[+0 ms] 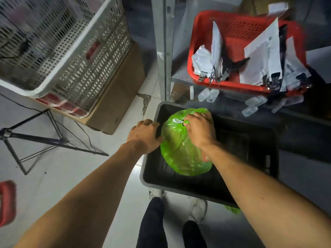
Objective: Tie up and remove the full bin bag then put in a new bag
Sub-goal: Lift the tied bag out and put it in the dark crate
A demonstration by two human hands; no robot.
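The right hand (200, 130) is covering the gathered top of the green bag (182, 154), hiding any knot. The bag is concealing much of the black bin (232, 178) floor. The grey crate (68, 51) is blurring at far left, and the left edge is cropping a red object (7, 203).

We find almost nothing legible here. One of the small clear plastic bottles (212, 95) lying under the shelf carries a dark hand-drawn mark that we read as a plus or cross. A white printed sheet (291, 68) hanging over the right rim of the red basket (225, 85) shows dark print, but it is too blurred for us to make out any letters. The cardboard box (114, 106) has a faint round stamp on its near corner, unreadable. We see a red patch through the green bag (182, 151) near the wrist; no wording resolves on it.
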